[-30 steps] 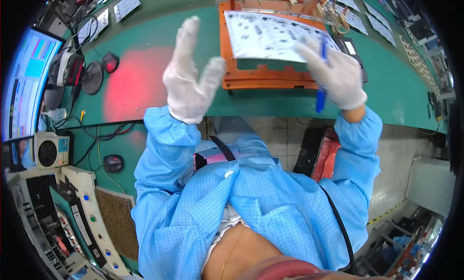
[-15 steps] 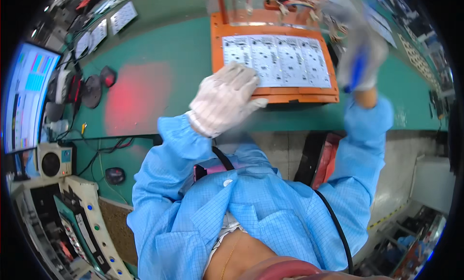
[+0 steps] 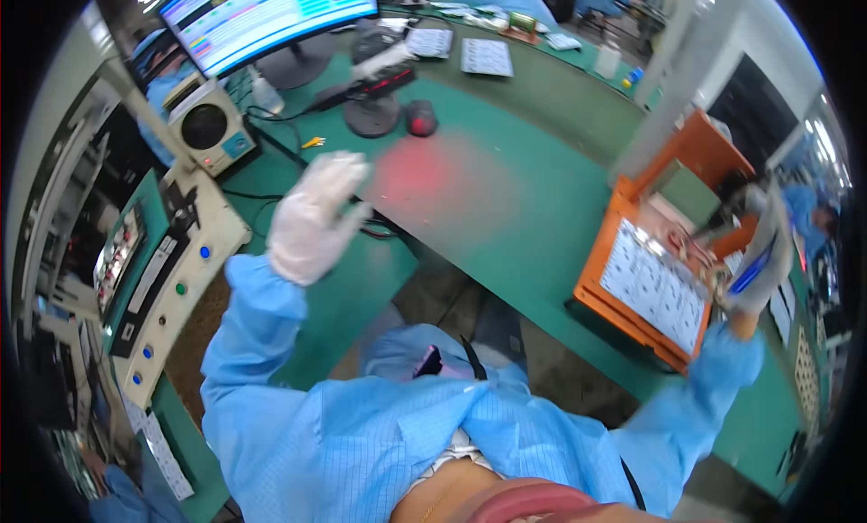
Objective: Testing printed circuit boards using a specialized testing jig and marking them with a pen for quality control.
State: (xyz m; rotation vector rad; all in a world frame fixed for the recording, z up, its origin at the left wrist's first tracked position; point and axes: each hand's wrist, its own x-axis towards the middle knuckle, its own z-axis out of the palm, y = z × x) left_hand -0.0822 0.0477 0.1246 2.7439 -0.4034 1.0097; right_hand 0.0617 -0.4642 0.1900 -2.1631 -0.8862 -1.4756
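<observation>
My left hand [image 3: 312,218], in a white glove, hovers with fingers spread over the green bench, holding nothing. It is near the reddish patch [image 3: 424,172] on the mat. Far to the right, my right hand [image 3: 757,256], also gloved and blurred, grips a blue pen-like tool [image 3: 750,275]. It rests at the right edge of a white panel of small parts [image 3: 652,284] lying in an orange tray [image 3: 594,279]. Both sleeves are light blue.
A monitor [image 3: 271,13] stands at the back, with a black stand [image 3: 372,116] and dark round object [image 3: 420,118] before it. A beige fan box [image 3: 209,126] and a control panel with buttons [image 3: 153,288] sit left. White trays [image 3: 488,57] lie farther back.
The view has swung left, so the orange tray now sits at the far right. My left hand has moved off the tray toward the left side of the bench. My right hand stays by the tray.
</observation>
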